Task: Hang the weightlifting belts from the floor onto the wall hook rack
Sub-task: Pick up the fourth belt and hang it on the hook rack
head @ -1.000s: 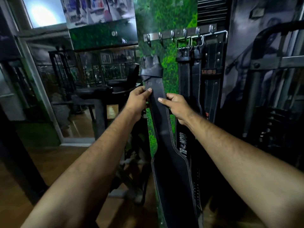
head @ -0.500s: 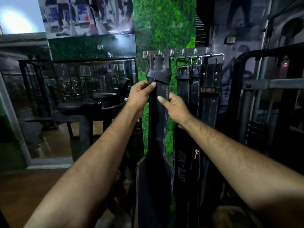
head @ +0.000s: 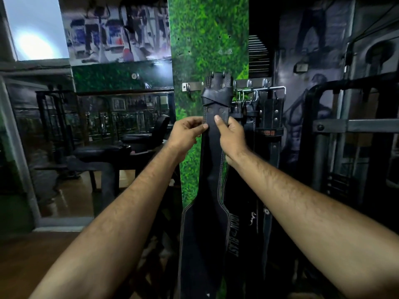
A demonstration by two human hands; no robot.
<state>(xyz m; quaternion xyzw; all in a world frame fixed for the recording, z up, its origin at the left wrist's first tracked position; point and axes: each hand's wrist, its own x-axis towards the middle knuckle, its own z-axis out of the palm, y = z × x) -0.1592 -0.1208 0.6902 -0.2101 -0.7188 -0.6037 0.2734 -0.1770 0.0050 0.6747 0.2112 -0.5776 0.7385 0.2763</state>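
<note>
A long black leather weightlifting belt (head: pixel 210 190) with white stitching hangs straight down in front of the green turf-covered wall panel. Its buckle end reaches just above the metal hook rack (head: pixel 193 86) and covers part of it. My left hand (head: pixel 187 130) pinches the belt's left edge below the keeper loop. My right hand (head: pixel 230 131) grips the right edge at the same height, thumb on the front. Whether the buckle rests on a hook is hidden by the belt. Other black belts (head: pixel 268 130) hang from the rack's right-hand hooks.
The green panel (head: pixel 207 39) stands between a mirrored wall on the left and a dark mural wall on the right. A padded gym bench (head: pixel 103 152) sits at the left. A steel machine frame (head: pixel 349 126) stands close on the right. Wooden floor lies bottom left.
Both hands have raised the belt, so its buckle end went from below the rack up to rack height. My hands have closed in toward each other on the strap.
</note>
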